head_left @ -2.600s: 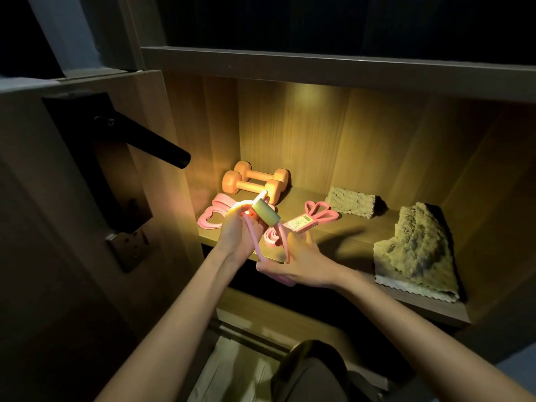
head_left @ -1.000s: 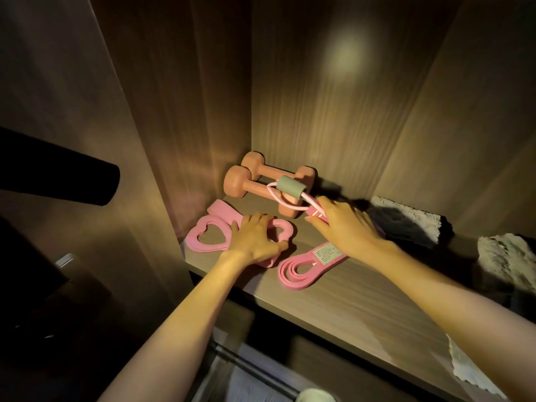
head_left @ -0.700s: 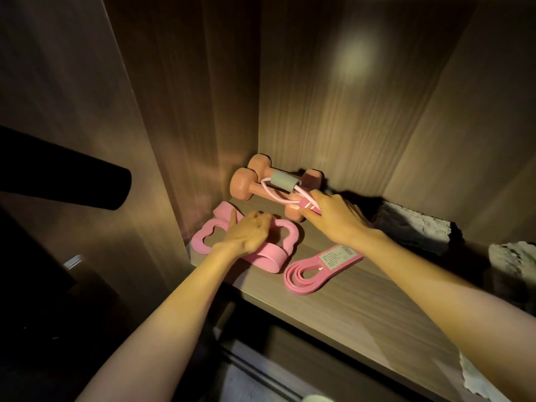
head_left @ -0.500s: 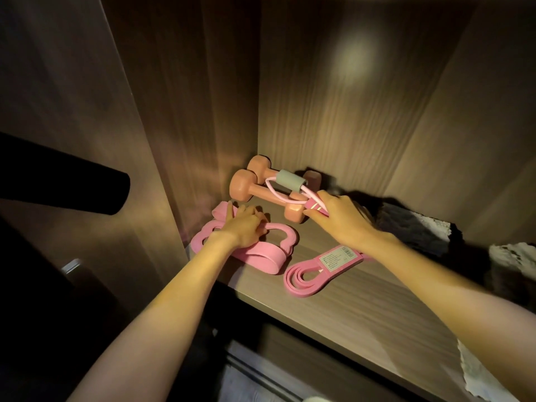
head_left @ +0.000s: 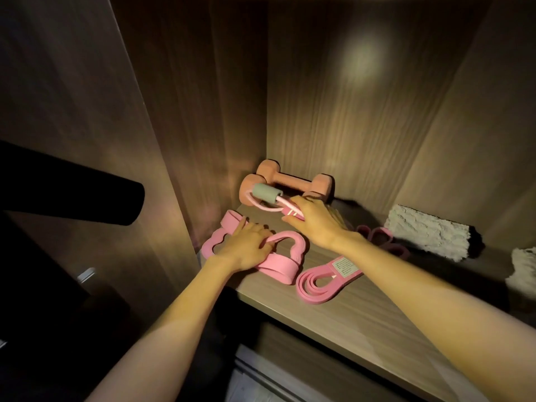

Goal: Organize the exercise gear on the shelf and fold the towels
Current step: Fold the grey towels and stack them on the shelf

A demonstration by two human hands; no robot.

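Observation:
Two orange dumbbells [head_left: 291, 181] lie in the back left corner of the wooden shelf [head_left: 333, 317]. My right hand [head_left: 314, 220] grips a pink resistance tube with a grey-green foam handle [head_left: 265, 194], held against the front dumbbell. My left hand [head_left: 248, 246] presses on a wide pink band [head_left: 282, 264] bent into heart-like loops at the shelf's left front. A coiled pink band with a white label [head_left: 326, 278] lies in front of my right wrist. Another pink looped band [head_left: 383, 237] sits behind my right forearm. A folded pale towel [head_left: 429, 235] rests at the back right.
A second crumpled towel [head_left: 522, 268] shows at the right edge. A black door handle [head_left: 87, 195] juts in from the left, close to my left arm. Wooden side and back walls enclose the shelf; a lower shelf lies dark below.
My right hand has carried the tube's foam handle leftward along the front dumbbell. My left hand has shifted on the wide pink band, which now stands more folded up.

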